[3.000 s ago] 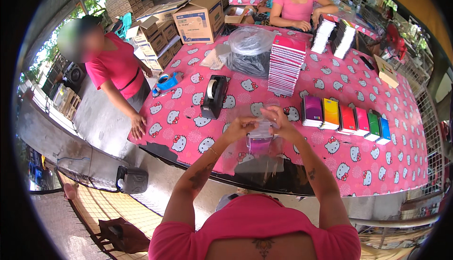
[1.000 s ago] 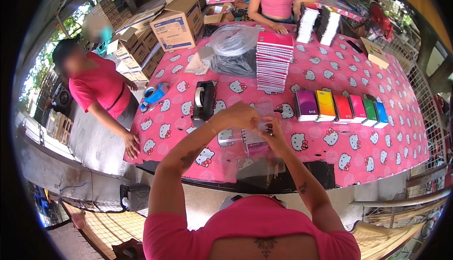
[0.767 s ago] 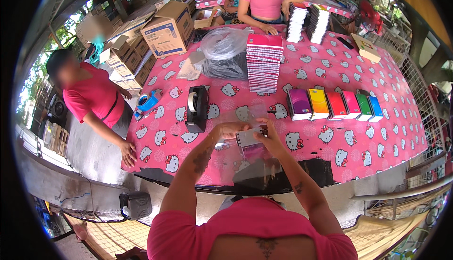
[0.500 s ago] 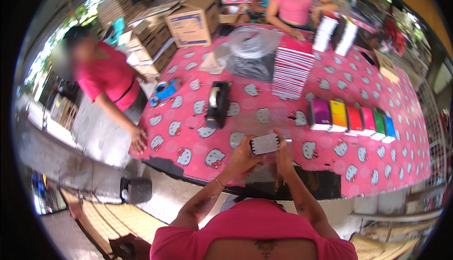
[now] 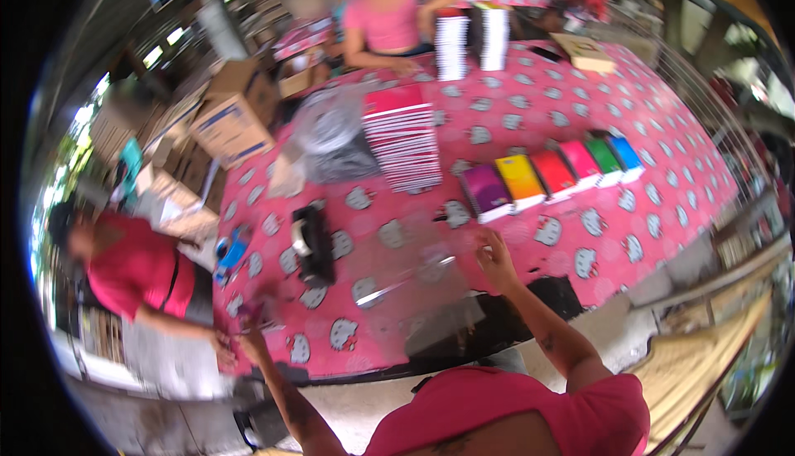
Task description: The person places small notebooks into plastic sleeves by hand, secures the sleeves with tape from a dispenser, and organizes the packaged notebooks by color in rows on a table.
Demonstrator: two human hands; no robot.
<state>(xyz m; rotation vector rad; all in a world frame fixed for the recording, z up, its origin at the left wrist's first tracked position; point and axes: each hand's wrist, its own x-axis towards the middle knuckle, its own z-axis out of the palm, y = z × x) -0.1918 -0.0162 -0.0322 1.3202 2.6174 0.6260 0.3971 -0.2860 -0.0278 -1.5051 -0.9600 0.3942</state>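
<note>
My left hand (image 5: 252,342) is stretched to the left edge of the table, closed at a blurred, partly see-through pinkish bundle (image 5: 263,315); I cannot make out what it is. My right hand (image 5: 495,264) is raised just in front of the purple notebook (image 5: 487,191), its fingers apart and nothing in them. That notebook heads a row of small spiral notebook stacks, with yellow (image 5: 519,180), red (image 5: 552,174), pink, green and blue (image 5: 626,156) covers. Between my hands a clear plastic sheet (image 5: 414,278) lies flat on the pink patterned tablecloth (image 5: 339,332).
A black tape dispenser (image 5: 313,245) and a blue tape holder (image 5: 232,253) are on the left. Behind stand a tall red notebook stack (image 5: 402,137), clear plastic wrap (image 5: 331,129) and cardboard boxes (image 5: 232,120). One co-worker (image 5: 141,265) stands left, another (image 5: 385,17) at the far side.
My hands have parted from the small spiral notebook pad they held together. The left has gone far left, the right toward the notebook row. The view has turned right.
</note>
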